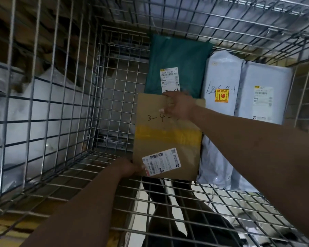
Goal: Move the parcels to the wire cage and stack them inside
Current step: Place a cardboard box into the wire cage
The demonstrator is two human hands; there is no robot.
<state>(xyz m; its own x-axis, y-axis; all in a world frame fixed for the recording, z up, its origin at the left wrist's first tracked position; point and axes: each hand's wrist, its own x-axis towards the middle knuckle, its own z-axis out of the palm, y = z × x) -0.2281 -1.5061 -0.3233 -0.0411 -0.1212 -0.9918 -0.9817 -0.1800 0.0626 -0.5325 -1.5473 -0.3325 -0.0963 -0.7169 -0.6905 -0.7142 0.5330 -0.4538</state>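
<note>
While held in the cage (96,97), tan parcel (160,111); yellow tape band (168,135).

Brown yellow-taped parcel (168,139) inside wire cage (61,113)

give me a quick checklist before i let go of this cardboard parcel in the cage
1. Left hand grips the cardboard parcel at its near corner: ok.
2. Right hand grips its far edge: ok.
3. Parcel is inside the wire cage: ok.
4. Parcel rests on the cage floor: cannot tell.
5. Parcel is clear of the green mailer behind it: cannot tell.
6. Bare floor shows left of the parcel: ok.
</note>
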